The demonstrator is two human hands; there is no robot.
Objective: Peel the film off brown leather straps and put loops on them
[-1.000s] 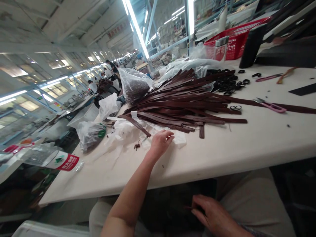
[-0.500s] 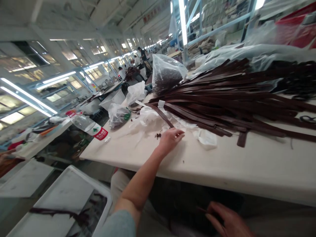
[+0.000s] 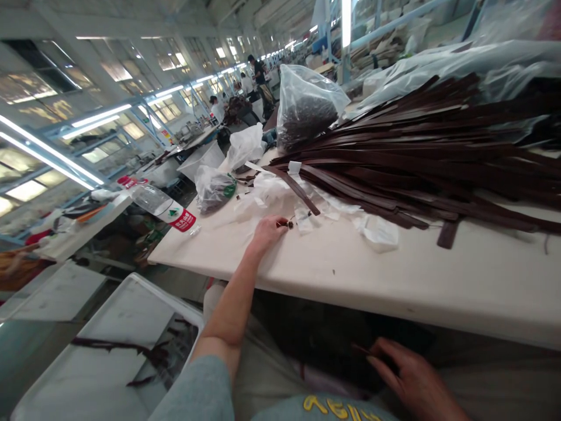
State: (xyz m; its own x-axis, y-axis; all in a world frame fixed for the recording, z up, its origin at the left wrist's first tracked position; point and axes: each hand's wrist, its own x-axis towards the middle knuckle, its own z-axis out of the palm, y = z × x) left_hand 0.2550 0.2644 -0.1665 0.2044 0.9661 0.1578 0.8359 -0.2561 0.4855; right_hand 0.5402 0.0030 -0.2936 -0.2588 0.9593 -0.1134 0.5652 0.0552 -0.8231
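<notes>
On the pale table, my left hand rests with its fingers curled together at some small dark and brassy pieces. Whether it grips one of them is hidden. Just beyond lies the loose end of a dark brown strap, over crumpled white paper. Below the table edge, near my lap, my right hand pinches a thin dark strip between thumb and fingers; shadow hides most of it. A big bundle of dark brown straps spreads over the right of the table.
A clear plastic bag of dark pieces stands behind the straps. At the left table corner are a smaller bag and a tilted water bottle with a red label. A white bin with dark scraps is at lower left. Several people stand far back.
My left hand has moved left, from beside the loose strap end to the small pieces. My right hand stays low with the thin strip. The view has tilted down slightly.
</notes>
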